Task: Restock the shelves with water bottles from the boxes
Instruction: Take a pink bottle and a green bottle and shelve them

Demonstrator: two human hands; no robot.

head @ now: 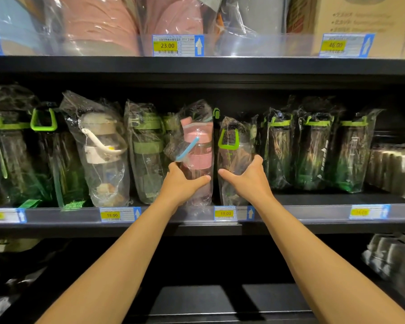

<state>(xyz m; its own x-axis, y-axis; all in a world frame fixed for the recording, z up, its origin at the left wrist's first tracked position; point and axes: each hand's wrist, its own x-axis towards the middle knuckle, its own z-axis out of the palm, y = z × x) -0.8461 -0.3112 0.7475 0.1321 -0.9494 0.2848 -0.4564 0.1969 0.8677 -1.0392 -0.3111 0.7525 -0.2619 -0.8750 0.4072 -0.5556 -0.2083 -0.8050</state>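
1. Left forearm (126, 253) and right forearm (313, 253), both bare, ran up from the bottom edge to the shelf (302, 212).
2. That shelf carried a row of bottles (313, 148) across its whole width, each upright in a clear bag, most of them dark with green lids.
3. An upper shelf (197, 65) held pink and grey bagged goods and a carton (360, 22).
4. A white bottle (101, 146) leaned slightly in the row, left of centre.
5. The pink bottle (197, 146), bagged and with a blue strap, stood at the shelf's front in the middle of the row.
6. Just to its right stood a dark bottle (232, 155) with a green loop.
7. The left hand (182, 181) gripped the pink bottle's lower half, thumb across the front, fingers hidden behind.
8. The right hand (248, 178) wrapped round the dark bottle, thumb on its front, fingers curled round its right side.
9. A 19.00 tag (224, 213) sat on the rail below the hands, an 18.00 tag (112, 215) further left.
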